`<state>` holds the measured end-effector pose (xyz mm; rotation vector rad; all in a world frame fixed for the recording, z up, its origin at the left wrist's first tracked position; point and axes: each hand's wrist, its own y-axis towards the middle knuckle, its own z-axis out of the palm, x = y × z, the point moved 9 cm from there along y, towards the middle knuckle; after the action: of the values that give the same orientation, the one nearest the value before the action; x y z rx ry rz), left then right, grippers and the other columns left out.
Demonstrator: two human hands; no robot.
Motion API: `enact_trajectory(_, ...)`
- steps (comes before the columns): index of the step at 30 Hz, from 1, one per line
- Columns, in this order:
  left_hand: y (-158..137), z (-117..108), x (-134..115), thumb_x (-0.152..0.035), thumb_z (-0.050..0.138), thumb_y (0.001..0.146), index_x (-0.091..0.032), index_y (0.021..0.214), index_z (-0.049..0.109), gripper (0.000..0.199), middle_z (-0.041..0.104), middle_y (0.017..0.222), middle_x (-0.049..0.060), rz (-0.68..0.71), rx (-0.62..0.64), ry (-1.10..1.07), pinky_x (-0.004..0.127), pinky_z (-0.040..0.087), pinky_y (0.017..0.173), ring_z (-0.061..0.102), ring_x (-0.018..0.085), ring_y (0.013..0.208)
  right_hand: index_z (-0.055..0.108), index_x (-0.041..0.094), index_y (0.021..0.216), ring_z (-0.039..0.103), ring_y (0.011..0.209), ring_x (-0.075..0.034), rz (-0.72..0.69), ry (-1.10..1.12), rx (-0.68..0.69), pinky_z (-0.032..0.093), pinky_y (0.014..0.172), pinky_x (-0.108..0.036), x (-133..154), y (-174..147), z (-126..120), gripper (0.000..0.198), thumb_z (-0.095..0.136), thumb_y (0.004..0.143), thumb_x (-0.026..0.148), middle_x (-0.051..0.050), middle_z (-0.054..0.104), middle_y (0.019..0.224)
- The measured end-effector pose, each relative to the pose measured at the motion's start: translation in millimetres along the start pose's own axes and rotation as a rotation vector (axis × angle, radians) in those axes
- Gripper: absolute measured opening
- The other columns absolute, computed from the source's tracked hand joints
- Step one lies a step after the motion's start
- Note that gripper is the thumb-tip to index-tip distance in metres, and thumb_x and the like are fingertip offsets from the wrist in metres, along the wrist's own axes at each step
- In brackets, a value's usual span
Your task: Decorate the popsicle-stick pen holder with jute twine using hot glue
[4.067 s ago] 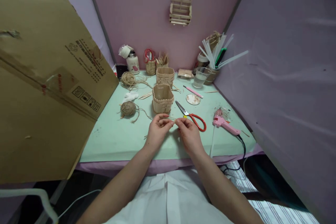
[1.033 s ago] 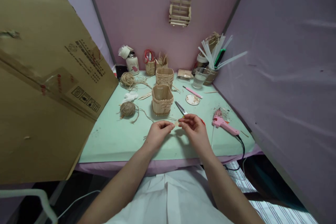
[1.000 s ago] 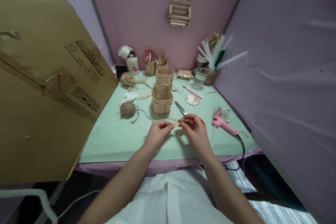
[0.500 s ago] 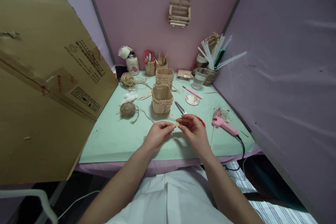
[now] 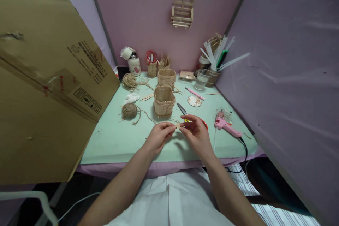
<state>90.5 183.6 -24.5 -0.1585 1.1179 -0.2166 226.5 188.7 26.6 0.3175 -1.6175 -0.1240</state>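
Note:
Between my two hands, above the front of the table, is a small, flat, pale wood-coloured piece; its exact kind is too small to make out. My left hand is closed, thumb and forefinger pinching its left side. On the other side my right hand holds its edge with thumb and fingertips, the forefinger raised. Scissors with red and yellow handles lie partly hidden behind my right hand. Just beyond the hands stands a square basket of pale wooden strips, with a similar basket behind it.
A twine ball and a looser twine coil lie left. At right are a pink glue gun with a cord, a round white disc, a pink pen-like tool and a clear cup. A big cardboard sheet leans at left.
My right fingers have shifted slightly on the small piece, and more of the yellow scissor handle shows between them. My left hand stays nearly still. The whole view has shifted a little.

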Motion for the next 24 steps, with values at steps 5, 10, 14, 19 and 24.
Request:
enact_trajectory(5,-1.9,-12.9,-9.7,-0.037,0.087,0.053,-0.014,0.069,0.070,0.034,0.057,0.060,-0.001,0.009,-0.081,0.019,0.020,0.035,0.055,0.045,0.007,0.056,0.054,0.028,0.112,0.066,0.101,-0.021,-0.018,-0.046,-0.046,0.055,0.084,-0.038,11.6,4.3,-20.7,0.033,0.067,0.082,0.032,-0.008,0.061,0.123)
enact_trajectory(10,-7.1,-42.2,-29.1,-0.039,0.086,0.056,-0.015,0.072,0.071,0.032,0.058,0.062,-0.001,0.094,-0.133,0.107,0.020,0.036,0.057,0.046,0.008,0.058,0.060,0.023,0.101,0.065,0.077,-0.021,-0.052,-0.423,-0.196,0.050,0.074,-0.038,21.4,11.2,-58.1,0.021,0.061,0.085,0.036,-0.006,0.070,0.088)
enact_trajectory(14,-16.0,-65.9,-63.0,-0.039,0.078,0.069,-0.018,0.075,0.071,0.023,0.062,0.069,0.001,0.290,-0.149,0.363,0.023,0.039,0.061,0.051,0.011,0.064,0.065,0.022,0.086,0.059,0.063,-0.021,0.010,-0.699,-0.124,0.043,0.062,-0.035,10.2,15.4,-67.2,0.021,0.056,0.086,0.041,-0.004,0.066,0.070)
enact_trajectory(19,-28.9,-71.5,-108.7,-0.032,0.071,0.076,-0.020,0.072,0.072,0.013,0.067,0.079,0.005,0.604,-0.114,0.693,0.027,0.045,0.071,0.059,0.018,0.078,0.067,0.021,0.085,0.061,0.075,-0.023,-0.041,-0.782,-0.083,0.045,0.069,-0.037,4.7,16.0,-72.6,0.019,0.053,0.086,0.035,-0.008,0.070,0.084)
enact_trajectory(24,-35.5,-76.3,-120.6,-0.027,0.066,0.082,-0.019,0.077,0.073,0.011,0.065,0.079,0.004,0.805,-0.132,0.893,0.025,0.045,0.064,0.058,0.015,0.076,0.067,0.019,0.089,0.063,0.075,-0.024,-0.066,-0.948,-0.186,0.047,0.071,-0.037,7.6,18.0,-116.9,0.024,0.052,0.085,0.037,-0.010,0.071,0.088)
